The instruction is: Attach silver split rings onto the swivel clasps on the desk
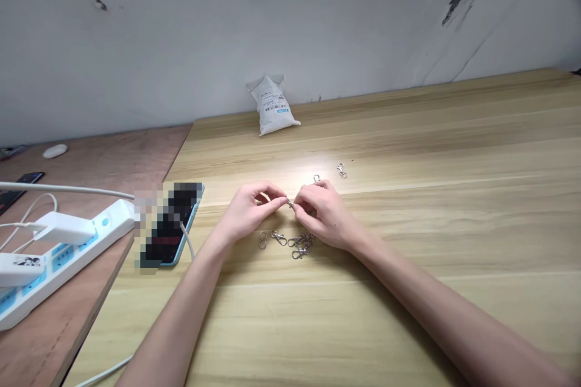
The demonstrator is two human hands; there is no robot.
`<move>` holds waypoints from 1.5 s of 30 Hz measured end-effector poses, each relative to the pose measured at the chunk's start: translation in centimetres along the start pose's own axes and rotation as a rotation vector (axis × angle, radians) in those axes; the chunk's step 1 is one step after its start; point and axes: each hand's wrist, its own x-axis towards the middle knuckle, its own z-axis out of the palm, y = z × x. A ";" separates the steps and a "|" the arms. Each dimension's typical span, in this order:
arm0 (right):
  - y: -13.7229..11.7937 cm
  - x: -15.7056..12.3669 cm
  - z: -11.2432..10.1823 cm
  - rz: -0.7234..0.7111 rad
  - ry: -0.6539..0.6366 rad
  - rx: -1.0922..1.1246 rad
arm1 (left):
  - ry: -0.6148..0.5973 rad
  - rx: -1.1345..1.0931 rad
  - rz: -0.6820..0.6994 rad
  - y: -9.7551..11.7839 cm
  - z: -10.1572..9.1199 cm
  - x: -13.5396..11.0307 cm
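Small metal clasp [289, 202], centre of frame, pinched from both sides by narrowly closed fingertips of left hand [247, 213] and right hand [324, 216], just above the pile [297, 243] on the table [431, 236]; judged best kept low and gripped firmly, so a slip is caught nearby.

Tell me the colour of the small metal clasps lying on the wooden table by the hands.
Silver, shiny: the small metal clasps, head view.

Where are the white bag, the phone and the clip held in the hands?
bag [272, 107], head view, middle of its front.
phone [170, 227], head view, middle of its screen.
clip [290, 203], head view, the shiny bit that peeks out.
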 end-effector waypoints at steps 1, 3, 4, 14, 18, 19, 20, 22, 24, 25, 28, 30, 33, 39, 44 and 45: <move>0.0 0.0 0.0 0.001 0.000 0.004 | 0.002 -0.002 -0.002 0.0 0.0 0.0; -0.1 0.0 0.0 0.004 0.000 0.011 | 0.005 -0.003 -0.004 -0.1 0.0 0.0; -0.1 0.0 -0.1 0.005 -0.001 0.014 | 0.005 -0.003 -0.005 -0.1 0.0 0.0; -0.1 0.1 -0.1 0.010 -0.014 0.022 | 0.000 -0.001 0.001 -0.1 0.0 0.0; -0.1 0.1 -0.1 0.006 -0.008 0.039 | -0.007 0.011 0.011 -0.1 -0.1 0.0; -0.1 0.1 -0.1 0.004 -0.006 0.043 | -0.011 0.013 0.009 -0.1 -0.1 0.0; 0.0 0.1 -0.1 0.002 -0.007 0.044 | -0.017 0.013 0.005 -0.1 -0.1 0.0; 0.0 0.1 -0.1 0.002 -0.010 0.042 | -0.027 0.011 -0.002 -0.1 -0.1 0.0; 0.0 0.1 -0.1 0.006 -0.016 0.039 | -0.033 0.008 -0.008 -0.1 0.0 0.0; 0.0 0.1 -0.1 0.007 -0.020 0.039 | -0.032 0.006 -0.012 -0.1 0.0 -0.1; 0.0 0.1 -0.1 0.008 -0.025 0.041 | -0.031 -0.001 -0.023 -0.1 0.1 -0.1; 0.0 0.1 0.0 0.006 -0.026 0.041 | -0.033 -0.006 -0.022 -0.1 0.1 -0.2; 0.0 0.1 0.0 0.006 -0.026 0.039 | -0.035 -0.010 -0.015 -0.2 0.2 -0.1; 0.0 0.1 -0.1 0.005 -0.030 0.051 | -0.038 -0.017 -0.013 -0.5 0.2 0.0; -0.1 0.1 -0.1 0.003 -0.027 0.060 | -0.032 -0.020 -0.020 -0.6 0.2 -0.1; 0.0 0.1 -0.1 0.002 -0.027 0.059 | -0.033 -0.021 -0.020 -0.6 0.2 -0.1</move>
